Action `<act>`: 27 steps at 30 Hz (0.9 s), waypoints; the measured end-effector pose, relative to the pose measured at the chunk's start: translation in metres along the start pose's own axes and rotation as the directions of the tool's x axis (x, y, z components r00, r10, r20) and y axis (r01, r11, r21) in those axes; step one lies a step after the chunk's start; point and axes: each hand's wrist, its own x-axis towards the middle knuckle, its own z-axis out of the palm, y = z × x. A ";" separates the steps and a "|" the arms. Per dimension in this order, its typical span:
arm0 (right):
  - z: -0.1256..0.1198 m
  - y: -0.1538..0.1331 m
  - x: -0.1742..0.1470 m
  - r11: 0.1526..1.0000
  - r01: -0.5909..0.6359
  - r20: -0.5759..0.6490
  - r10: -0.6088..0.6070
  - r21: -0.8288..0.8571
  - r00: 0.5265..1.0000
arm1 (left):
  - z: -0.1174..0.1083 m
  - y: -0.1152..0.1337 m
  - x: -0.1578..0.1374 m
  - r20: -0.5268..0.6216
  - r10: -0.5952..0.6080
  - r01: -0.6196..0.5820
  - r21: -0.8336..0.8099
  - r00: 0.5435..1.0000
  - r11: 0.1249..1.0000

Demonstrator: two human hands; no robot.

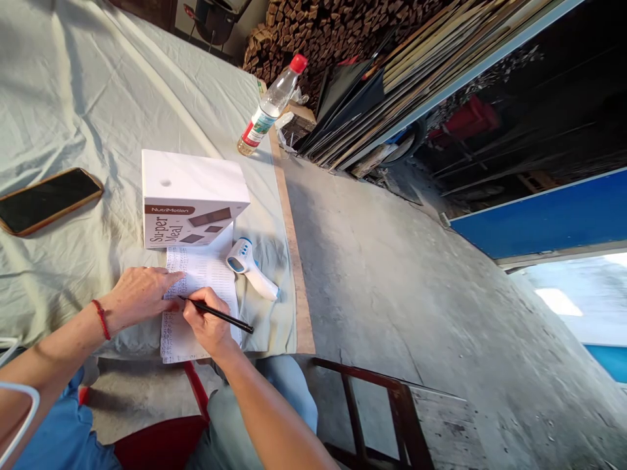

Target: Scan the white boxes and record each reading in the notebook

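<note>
A black pen (223, 316) is gripped by my right hand (209, 321), its tip down on a sheet of paper (203, 343) covered with lines of writing. My left hand (144, 297), below a red bracelet (101, 320) on the wrist, lies on the paper's left edge with fingers stretched out. The paper's far end meets a white "Super Meal" box (193, 179), and whether it runs underneath is hidden. Just right of the paper lies a white and blue infrared thermometer (252, 269), touched by neither hand.
A phone (49, 201) lies at the left on the cloth-covered table (112, 117). Near the right edge stands a red-capped bottle (272, 108). Beyond are stacked firewood (337, 32) and leaning boards (416, 65). A wooden chair (406, 418) stands at the lower right.
</note>
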 end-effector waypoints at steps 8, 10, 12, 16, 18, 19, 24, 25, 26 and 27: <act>-0.001 -0.002 0.000 1.000 0.016 0.020 -0.016 -0.007 1.000 | 0.000 -0.001 0.000 0.001 0.003 -0.003 0.011 1.000 1.000; -0.002 -0.002 0.000 1.000 0.016 0.023 -0.016 0.000 1.000 | 0.000 0.000 0.000 0.014 -0.001 0.001 0.018 1.000 1.000; -0.002 -0.002 0.000 1.000 0.000 0.017 0.000 0.017 1.000 | 0.000 0.001 0.000 0.026 0.000 0.000 0.027 1.000 1.000; 0.000 -0.001 -0.001 1.000 -0.014 -0.026 0.014 0.011 1.000 | -0.001 0.000 0.000 0.031 0.005 -0.006 0.028 1.000 1.000; 0.000 -0.001 -0.001 1.000 0.007 -0.031 -0.007 -0.017 0.999 | 0.000 0.000 0.001 0.023 0.001 -0.001 0.019 1.000 1.000; 0.001 -0.001 0.000 0.999 0.014 -0.029 -0.015 -0.031 0.999 | 0.000 -0.001 0.001 0.021 -0.003 0.003 0.016 1.000 1.000; 0.002 0.001 0.000 0.999 0.012 -0.037 -0.013 -0.037 0.999 | 0.001 -0.002 0.001 0.017 0.000 0.000 -0.002 1.000 1.000; 0.002 0.001 -0.001 1.000 0.010 -0.037 -0.011 -0.029 0.999 | 0.001 -0.002 0.000 0.015 0.003 -0.003 -0.003 1.000 1.000; 0.002 0.002 -0.001 1.000 0.007 -0.032 -0.008 -0.024 0.999 | 0.000 -0.002 0.000 0.014 0.004 -0.004 -0.001 1.000 1.000; 0.001 0.002 -0.001 1.000 0.002 -0.024 -0.002 -0.022 1.000 | 0.000 -0.001 0.000 0.014 0.004 -0.004 0.001 1.000 1.000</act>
